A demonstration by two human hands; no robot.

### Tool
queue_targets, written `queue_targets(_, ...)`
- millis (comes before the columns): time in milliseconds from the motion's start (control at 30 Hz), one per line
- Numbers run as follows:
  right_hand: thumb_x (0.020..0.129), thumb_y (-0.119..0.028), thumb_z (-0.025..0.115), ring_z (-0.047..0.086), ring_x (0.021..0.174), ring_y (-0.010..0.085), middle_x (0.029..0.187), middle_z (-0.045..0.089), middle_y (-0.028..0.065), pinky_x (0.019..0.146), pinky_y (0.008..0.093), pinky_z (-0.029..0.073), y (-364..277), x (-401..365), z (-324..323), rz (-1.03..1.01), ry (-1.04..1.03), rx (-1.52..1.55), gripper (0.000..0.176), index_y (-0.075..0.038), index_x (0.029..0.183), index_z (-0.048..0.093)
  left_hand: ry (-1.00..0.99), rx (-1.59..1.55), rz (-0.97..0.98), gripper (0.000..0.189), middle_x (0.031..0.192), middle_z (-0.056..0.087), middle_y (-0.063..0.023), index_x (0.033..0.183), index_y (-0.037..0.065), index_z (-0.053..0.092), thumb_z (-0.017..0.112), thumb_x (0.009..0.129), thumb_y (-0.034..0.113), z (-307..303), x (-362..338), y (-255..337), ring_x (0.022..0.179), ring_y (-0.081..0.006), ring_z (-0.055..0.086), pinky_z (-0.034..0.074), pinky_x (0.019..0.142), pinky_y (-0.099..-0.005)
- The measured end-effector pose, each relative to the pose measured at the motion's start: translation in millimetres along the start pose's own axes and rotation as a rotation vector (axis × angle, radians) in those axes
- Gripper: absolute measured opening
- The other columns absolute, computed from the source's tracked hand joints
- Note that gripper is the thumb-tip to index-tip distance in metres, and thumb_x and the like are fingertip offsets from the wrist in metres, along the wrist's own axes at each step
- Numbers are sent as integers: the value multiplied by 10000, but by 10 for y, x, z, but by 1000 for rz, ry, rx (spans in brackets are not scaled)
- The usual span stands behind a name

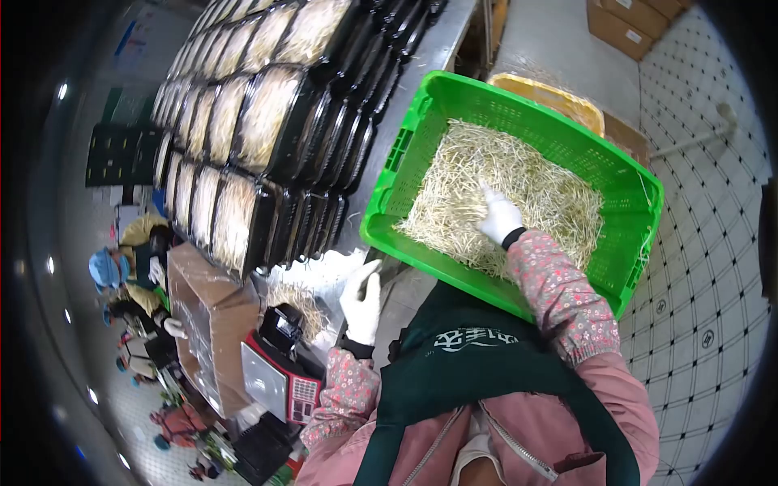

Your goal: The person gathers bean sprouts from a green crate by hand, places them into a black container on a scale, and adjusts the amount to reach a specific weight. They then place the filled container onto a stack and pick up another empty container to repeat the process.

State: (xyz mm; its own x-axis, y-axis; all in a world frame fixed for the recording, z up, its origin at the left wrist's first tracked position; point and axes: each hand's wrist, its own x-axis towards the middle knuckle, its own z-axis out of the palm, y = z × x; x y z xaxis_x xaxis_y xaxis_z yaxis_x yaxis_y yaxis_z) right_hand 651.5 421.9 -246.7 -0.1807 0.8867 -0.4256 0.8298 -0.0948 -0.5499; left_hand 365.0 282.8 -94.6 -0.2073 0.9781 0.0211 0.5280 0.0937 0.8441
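A green plastic crate [519, 109] holds a thick heap of pale bean sprouts [535, 178]. Inside it, my right hand [500, 217], in a white glove, grips sprouts; its fingertips are partly hidden among the strands. My left hand [361, 304], also gloved in white, is held beside the crate's near left corner, open and holding nothing. It is close to the metal table [350, 235], where loose sprouts [296, 300] lie next to a red digital scale [275, 377].
Stacked black trays [284, 174] filled with sprouts rise at the upper left. A cardboard box [215, 324] stands beyond the scale. Behind the crate is a yellow basket [555, 97]. Several people in blue caps [108, 267] are at the left.
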Motion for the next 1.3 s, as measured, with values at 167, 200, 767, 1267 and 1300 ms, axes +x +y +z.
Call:
queue_targets(167,639,-255,836,656,1036,263,1132,667,205,910,345,511,166,-124,-422,-202,94,374,787,28,1304,526,383,-292,-326,209,1092,678,-125,1131,-41,645,561,943,-9,-368,-581,-488,991,-187,653,506,906,-300)
queue_targets(200,652,-192,841,653,1018,229,1118,675,170,902,334,511,115,-209,-586,-196,27,553,733,28,1283,541,468,-304,-316,230,1096,676,-118,1157,-36,635,583,941,19,-404,-677,-557,989,-180,653,504,906,-295)
queue_targets(767,650,-10,805,572,1150,201,1261,600,127,1016,336,432,-2803,-1092,-529,-495,-766,748,814,84,1365,427,1183,-647,-856,621,1181,546,-178,1451,49,325,616,942,253,-2140,-1562,-1956,940,-247,627,570,648,-362)
queue_targets(1267,737,-240,796,510,1262,333,1345,538,220,1065,355,402,-5207,-1200,1949,-1326,-484,-256,850,-95,1464,380,944,-1212,-476,481,1077,628,-123,1398,24,452,440,920,-28,-2449,-1647,-2181,729,-260,678,608,649,-354)
queue_targets(1300,782,-179,754,516,1257,335,1343,546,204,1071,355,398,-5226,-1203,1838,-1251,-490,-210,756,-108,1451,409,963,-1212,-481,455,1079,634,-125,1376,26,473,449,922,-13,-2441,-1677,-2157,742,-261,678,605,659,-357)
